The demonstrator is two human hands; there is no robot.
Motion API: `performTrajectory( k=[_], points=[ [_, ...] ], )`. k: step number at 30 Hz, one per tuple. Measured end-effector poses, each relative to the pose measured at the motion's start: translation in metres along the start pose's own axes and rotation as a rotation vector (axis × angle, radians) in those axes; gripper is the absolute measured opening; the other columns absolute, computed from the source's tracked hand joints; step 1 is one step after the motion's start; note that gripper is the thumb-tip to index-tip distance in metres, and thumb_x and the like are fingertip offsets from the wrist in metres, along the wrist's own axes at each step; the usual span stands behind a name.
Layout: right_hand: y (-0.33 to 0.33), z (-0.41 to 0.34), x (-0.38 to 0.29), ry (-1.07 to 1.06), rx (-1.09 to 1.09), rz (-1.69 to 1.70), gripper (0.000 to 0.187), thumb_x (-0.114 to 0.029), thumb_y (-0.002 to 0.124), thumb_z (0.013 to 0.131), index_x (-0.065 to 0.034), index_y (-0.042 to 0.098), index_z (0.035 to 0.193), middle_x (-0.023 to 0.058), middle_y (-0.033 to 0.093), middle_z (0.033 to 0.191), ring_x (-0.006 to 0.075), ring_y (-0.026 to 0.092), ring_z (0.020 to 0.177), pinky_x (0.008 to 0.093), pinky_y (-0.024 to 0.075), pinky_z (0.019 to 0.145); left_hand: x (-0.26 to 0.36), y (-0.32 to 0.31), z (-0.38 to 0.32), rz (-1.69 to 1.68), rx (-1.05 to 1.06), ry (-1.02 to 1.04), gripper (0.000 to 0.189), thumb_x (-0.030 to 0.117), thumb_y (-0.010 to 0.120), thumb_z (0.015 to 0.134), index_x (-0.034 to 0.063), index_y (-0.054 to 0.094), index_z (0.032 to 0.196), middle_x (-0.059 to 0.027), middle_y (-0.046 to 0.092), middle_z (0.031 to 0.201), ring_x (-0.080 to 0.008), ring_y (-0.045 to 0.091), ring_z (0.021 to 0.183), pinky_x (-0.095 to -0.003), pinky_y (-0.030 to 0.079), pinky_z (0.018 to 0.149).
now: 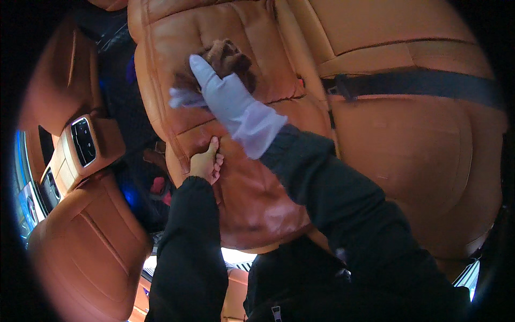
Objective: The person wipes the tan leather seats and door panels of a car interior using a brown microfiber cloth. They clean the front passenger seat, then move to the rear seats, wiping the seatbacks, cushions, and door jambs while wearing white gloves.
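Note:
My left hand (207, 162) is bare and rests as a loose fist on the orange-brown leather rear seat cushion (257, 197), near its front edge, thumb pointing forward. Farther along the cushion is my right hand (219, 88) in a white glove. It presses on a bunched brown cloth (227, 58), which spreads under and around the fingers. The glove's thumb or a finger sticks out to the upper left; another gloved part shows blurred at the left. Most of the palm's underside is hidden.
A leather backrest (398, 153) with a dark seat belt (418, 86) stands at the right. Left of the cushion lie the dark footwell, a red object (158, 185) on its floor, two front seats (92, 245) and a centre console (72, 155) with a control panel.

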State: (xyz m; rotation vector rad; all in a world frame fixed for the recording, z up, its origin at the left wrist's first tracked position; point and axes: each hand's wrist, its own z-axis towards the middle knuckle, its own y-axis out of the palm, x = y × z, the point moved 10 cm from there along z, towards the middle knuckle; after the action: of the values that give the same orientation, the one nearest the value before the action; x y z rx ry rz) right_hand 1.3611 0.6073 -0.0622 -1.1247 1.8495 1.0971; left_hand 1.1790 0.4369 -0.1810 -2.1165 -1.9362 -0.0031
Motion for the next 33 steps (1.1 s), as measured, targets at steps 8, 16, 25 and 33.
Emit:
performTrajectory(
  k=[8, 16, 25, 33],
  points=[
    [-0.07, 0.118, 0.004, 0.019, 0.211, -0.139, 0.092, -0.077, 0.051, 0.095, -0.0005, 0.052, 0.148, 0.019, 0.055, 0.149, 0.0265, 0.051, 0.14, 0.0348, 0.042, 0.114, 0.001, 0.0, -0.003, 0.044, 0.049, -0.014, 0.057, 0.065, 0.072, 0.091, 0.0142, 0.06, 0.068, 0.0054, 0.055, 0.058, -0.0088, 0.043, 0.044, -0.0264, 0.033, 0.045],
    [-0.156, 0.113, -0.024, -0.111, 0.385, -0.845, 0.097, -0.079, 0.048, 0.094, 0.0051, 0.053, 0.143, 0.0263, 0.06, 0.142, 0.0392, 0.058, 0.132, 0.0418, 0.0466, 0.109, 0.004, 0.0, 0.001, 0.026, 0.069, 0.036, 0.058, 0.065, 0.072, 0.091, 0.0129, 0.06, 0.067, 0.0041, 0.055, 0.056, -0.0094, 0.043, 0.042, -0.0277, 0.032, 0.044],
    [-0.176, 0.028, 0.057, -0.251, 0.146, -1.711, 0.048, -0.032, 0.042, 0.107, -0.0125, 0.052, 0.149, 0.0193, 0.06, 0.14, 0.0393, 0.065, 0.113, 0.0425, 0.0529, 0.098, 0.001, -0.002, 0.012, 0.015, 0.09, 0.075, 0.06, 0.065, 0.073, 0.09, 0.0111, 0.06, 0.066, 0.0016, 0.056, 0.056, -0.0113, 0.043, 0.042, -0.0293, 0.031, 0.042],
    [-0.202, -0.132, 0.094, 0.081, 0.028, -1.157, 0.044, -0.05, 0.055, 0.101, -0.0135, 0.072, 0.12, 0.0191, 0.074, 0.106, 0.0421, 0.069, 0.093, 0.0516, 0.0553, 0.08, 0.006, -0.005, 0.024, 0.016, 0.031, 0.191, 0.063, 0.063, 0.071, 0.092, 0.0066, 0.061, 0.066, -0.0038, 0.056, 0.054, -0.017, 0.043, 0.037, -0.0352, 0.032, 0.037]
  ],
)
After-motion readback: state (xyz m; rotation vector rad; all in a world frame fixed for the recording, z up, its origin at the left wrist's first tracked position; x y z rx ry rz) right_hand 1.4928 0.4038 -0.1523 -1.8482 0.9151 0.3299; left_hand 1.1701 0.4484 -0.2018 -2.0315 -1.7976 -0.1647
